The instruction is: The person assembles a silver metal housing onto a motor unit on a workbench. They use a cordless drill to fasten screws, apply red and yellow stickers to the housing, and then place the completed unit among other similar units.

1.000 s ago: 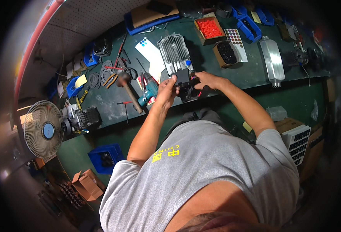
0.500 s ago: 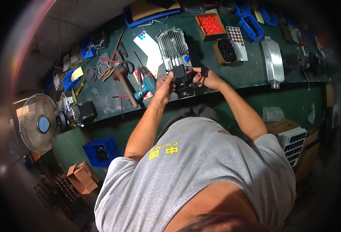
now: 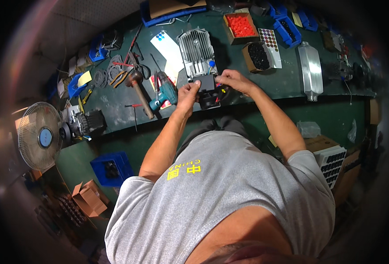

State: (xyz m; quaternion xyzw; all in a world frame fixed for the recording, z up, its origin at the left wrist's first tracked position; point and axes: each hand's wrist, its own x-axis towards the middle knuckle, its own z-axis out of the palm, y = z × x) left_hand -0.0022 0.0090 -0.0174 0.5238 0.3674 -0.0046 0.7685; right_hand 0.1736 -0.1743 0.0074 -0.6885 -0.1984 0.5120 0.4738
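Grey cloth of the shirt fills the near part of my view, and from it both forearms run up toward twelve o'clock to meet over the front edge of the green workbench (image 3: 115, 119). My left hand (image 3: 188, 93) is closed around the left side of a black boxy part (image 3: 208, 90), thumb on top, while my right hand (image 3: 232, 81) pinches the part's upper right corner with its fingers curled; I judge the two-sided grip is there to keep the part steady at the bench edge, close to the body where I can see it. The part sits just at the near end of a ribbed silver housing (image 3: 197, 52), touching or overlapping it; I cannot tell which. At about nine o'clock from the hands, a teal cordless drill (image 3: 165, 91) lies on its side within easy reach, and a hammer (image 3: 140, 92) lies just beyond it, handle pointing toward me. Farther off, at about one o'clock, stand a box of red pieces (image 3: 240, 26) and a box of black pieces (image 3: 259, 55), likely set out as stock. A long silver casing (image 3: 310, 70) lies at two o'clock, well apart. A desk fan (image 3: 39, 136) stands low at nine o'clock.
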